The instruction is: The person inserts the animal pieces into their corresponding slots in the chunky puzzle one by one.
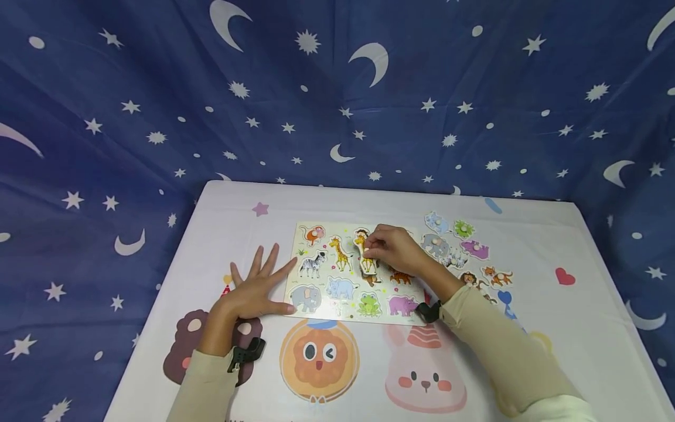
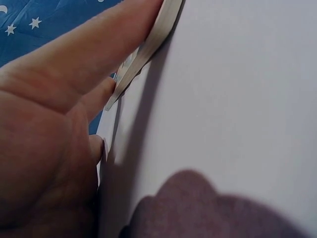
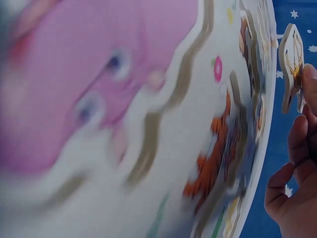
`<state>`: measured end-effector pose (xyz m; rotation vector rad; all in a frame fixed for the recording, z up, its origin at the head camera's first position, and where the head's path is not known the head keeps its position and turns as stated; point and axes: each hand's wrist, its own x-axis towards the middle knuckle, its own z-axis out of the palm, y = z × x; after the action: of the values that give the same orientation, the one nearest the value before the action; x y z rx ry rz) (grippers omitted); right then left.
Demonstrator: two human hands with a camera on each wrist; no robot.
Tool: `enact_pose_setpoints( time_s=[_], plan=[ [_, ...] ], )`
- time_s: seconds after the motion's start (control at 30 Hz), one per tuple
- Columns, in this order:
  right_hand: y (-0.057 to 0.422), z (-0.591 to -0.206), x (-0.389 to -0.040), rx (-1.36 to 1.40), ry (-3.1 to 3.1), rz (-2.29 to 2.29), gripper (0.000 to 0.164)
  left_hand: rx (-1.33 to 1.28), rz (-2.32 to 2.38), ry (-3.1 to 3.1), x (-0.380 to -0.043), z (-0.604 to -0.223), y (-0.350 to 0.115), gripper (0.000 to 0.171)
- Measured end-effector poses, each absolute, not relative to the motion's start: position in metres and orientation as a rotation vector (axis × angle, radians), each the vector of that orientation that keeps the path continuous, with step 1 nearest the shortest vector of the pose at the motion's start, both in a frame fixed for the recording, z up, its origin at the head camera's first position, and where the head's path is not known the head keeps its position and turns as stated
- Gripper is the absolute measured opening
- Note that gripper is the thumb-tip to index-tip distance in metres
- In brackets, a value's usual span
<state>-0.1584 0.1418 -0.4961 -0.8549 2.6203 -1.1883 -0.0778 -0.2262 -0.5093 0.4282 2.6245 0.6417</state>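
Note:
My right hand (image 1: 395,249) pinches a giraffe puzzle piece (image 1: 367,258) between thumb and fingers, over the middle of the animal puzzle board (image 1: 337,228). The piece overlaps a lion and a monkey picture there. A second giraffe picture (image 1: 340,253) shows on the board just left of it. In the right wrist view the giraffe piece (image 3: 292,59) stands off the board, edge partly toward the camera. My left hand (image 1: 255,290) lies with fingers spread at the board's left edge, thumb at its lower left corner and index fingertip beside its side.
Several loose animal pieces lie right of the board, among them an elephant (image 1: 435,245), a purple hippo (image 1: 476,249), a frog (image 1: 464,229), a monkey (image 1: 469,279) and a tiger (image 1: 497,276). The white tablecloth (image 1: 596,328) has printed cartoon figures. A blue starry curtain (image 1: 316,129) hangs behind.

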Motion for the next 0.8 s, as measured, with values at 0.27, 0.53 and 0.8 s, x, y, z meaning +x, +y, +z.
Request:
enact_pose_setpoints(
  time_s=[0.27,0.53,0.8],
  plan=[
    [0.118,-0.503,-0.165,-0.832,2.602,-1.140,0.010,0.434,0.627,2.627,-0.078,-0.509,-0.226,0.112],
    [0.105,-0.507,-0.169,-0.767,2.602,-1.091,0.010,0.439,0.635,2.625,-0.077,-0.509,-0.225,0.112],
    [0.092,-0.510,-0.172,-0.723,2.569,-1.106,0.010,0.449,0.639,2.624,-0.077,-0.508,-0.226,0.111]
  ],
)
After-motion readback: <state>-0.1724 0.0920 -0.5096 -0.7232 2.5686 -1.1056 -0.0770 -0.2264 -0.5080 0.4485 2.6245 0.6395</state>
